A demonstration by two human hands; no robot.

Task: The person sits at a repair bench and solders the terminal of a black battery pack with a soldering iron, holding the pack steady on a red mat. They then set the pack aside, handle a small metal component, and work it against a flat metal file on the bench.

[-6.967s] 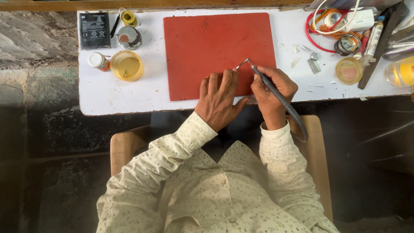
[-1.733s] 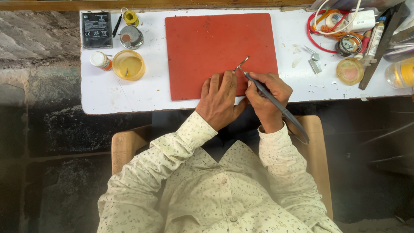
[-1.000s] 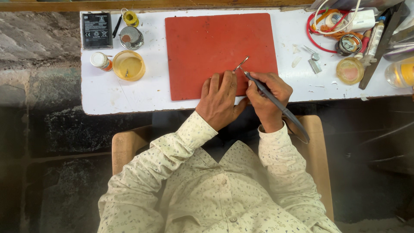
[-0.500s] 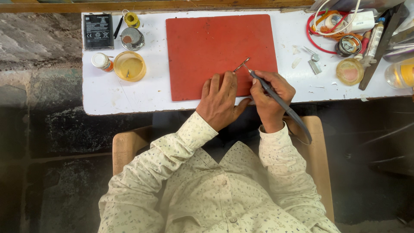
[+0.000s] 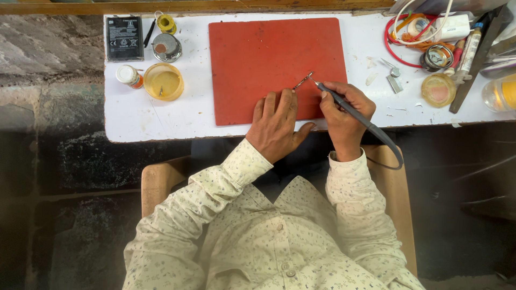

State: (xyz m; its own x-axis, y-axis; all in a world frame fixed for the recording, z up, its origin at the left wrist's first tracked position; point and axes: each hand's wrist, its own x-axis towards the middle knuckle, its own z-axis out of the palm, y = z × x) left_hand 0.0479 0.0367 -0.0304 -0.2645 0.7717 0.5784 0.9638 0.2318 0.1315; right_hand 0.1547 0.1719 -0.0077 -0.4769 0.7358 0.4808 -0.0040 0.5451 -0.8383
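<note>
- Right hand (image 5: 344, 115): fingers closed in a pen grip on 1 dark soldering iron (image 5: 344, 103); tip up-left, meeting the workpiece; long axis slants down-right, cord looping past the table edge.
- Left hand (image 5: 277, 126): palm down, fingers spread flat, holding nothing; fingertips touch the workpiece's lower end.
- Workpiece: 1 small metal strip (image 5: 302, 81); long axis lower-left to upper-right, lying on the red mat (image 5: 252, 59) near its right edge.
- Mat: open surface above and left of the strip.
- White table (image 5: 161, 115): yellow dish (image 5: 163, 81) at left, cable clutter (image 5: 424, 37) at right; both well apart from the hands.
</note>
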